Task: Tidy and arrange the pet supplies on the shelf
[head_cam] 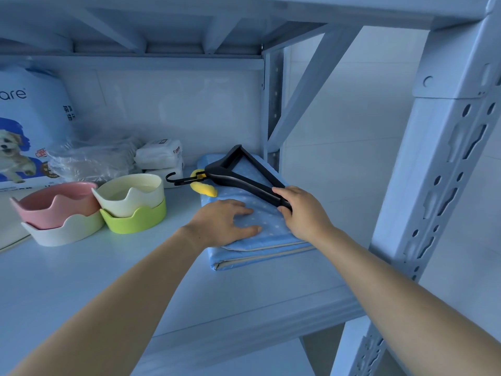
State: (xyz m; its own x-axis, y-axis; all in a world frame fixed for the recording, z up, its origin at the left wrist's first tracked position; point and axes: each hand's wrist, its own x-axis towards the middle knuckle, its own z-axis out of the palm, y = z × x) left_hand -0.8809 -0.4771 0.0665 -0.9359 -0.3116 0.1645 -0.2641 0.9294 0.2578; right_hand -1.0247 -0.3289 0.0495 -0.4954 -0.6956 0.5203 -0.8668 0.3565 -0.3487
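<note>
Left hand lies flat on the folded blue mat (white-dotted); right hand grips the black hanger

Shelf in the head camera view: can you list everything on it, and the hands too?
shelving rack: one, white metal, holds everything.
dog-print bag: one, white and blue, back left.
clear plastic bag: one, transparent, beside the dog-print bag.
wrapped packs: two, white, stacked at the back.
pink bowl: one, on white bowl, front left.
cream bowl: one, on green bowl, beside those.
folded mat: one, blue with white dots, right side.
hanger: one, black, on the mat.
plush piece: one, yellow, at the hanger's hook.
left hand: flat on the mat.
right hand: grips the hanger's end.
</note>
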